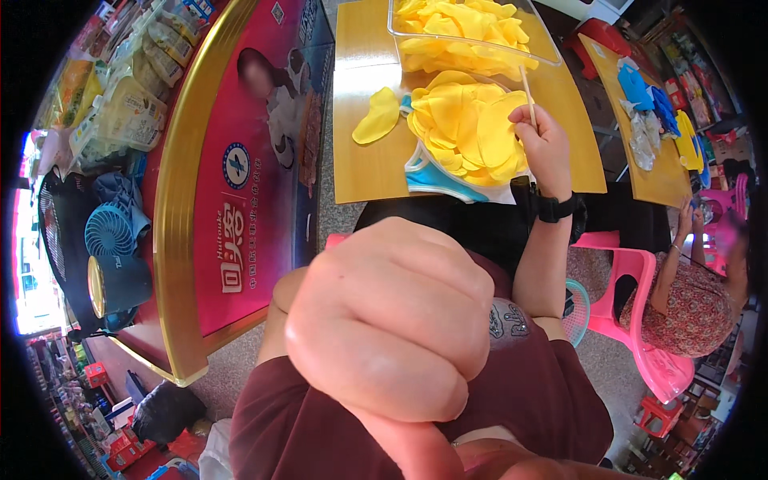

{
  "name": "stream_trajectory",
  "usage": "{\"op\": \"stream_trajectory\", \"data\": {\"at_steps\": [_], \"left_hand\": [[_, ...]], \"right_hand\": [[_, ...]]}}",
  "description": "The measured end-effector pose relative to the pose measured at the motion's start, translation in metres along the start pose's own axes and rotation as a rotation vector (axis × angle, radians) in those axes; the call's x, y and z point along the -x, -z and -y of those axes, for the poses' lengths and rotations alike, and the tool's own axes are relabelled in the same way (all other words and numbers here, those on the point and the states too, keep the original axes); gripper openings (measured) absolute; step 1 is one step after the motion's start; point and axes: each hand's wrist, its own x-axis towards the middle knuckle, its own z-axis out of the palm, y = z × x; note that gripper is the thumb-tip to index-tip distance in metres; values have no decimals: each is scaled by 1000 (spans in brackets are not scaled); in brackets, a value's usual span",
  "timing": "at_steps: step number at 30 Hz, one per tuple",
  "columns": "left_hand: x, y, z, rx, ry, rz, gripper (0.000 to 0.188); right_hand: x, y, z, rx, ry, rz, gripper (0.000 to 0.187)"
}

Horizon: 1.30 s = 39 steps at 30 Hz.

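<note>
Close to the camera, my left hand (392, 316) is curled into a fist and fills much of the lower middle; whatever is in it, if anything, is hidden. My right hand (546, 148), with a dark watch on its wrist, pinches a thin pale stick (526, 84) over the table. Beside its fingertips lies a heap of flat yellow oval pieces (464, 128). Under this heap a turquoise and white item (440, 186) shows at the near table edge. A single curved yellow piece (378, 116) lies apart on the left.
At the table's (364, 172) far side, a clear plastic bin (480, 38) holds more yellow pieces. A counter with a pink front (240, 168) stands on the left, bearing a small blue fan (110, 230). To the right, another person (688, 308) sits by a pink chair (624, 300).
</note>
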Motion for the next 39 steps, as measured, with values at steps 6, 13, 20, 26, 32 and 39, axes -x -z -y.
{"op": "stream_trajectory", "data": {"at_steps": [6,13,20,26,32,39], "left_hand": [[-4,2,10,-58,-131,65,37],[11,24,30,-620,582,-403,19],[61,60,129,-383,940,-523,28],[70,43,162,-121,1112,-476,46],[76,36,173,-130,1016,-529,38],[79,38,175,-190,987,-607,27]], "right_hand": [[2,4,3,-6,14,-63,12],[1,2,9,-56,9,-90,12],[10,11,24,-282,-33,-45,11],[10,7,22,-350,-16,-18,10],[8,2,18,-182,5,-10,14],[5,-9,8,-187,85,-135,15]]}}
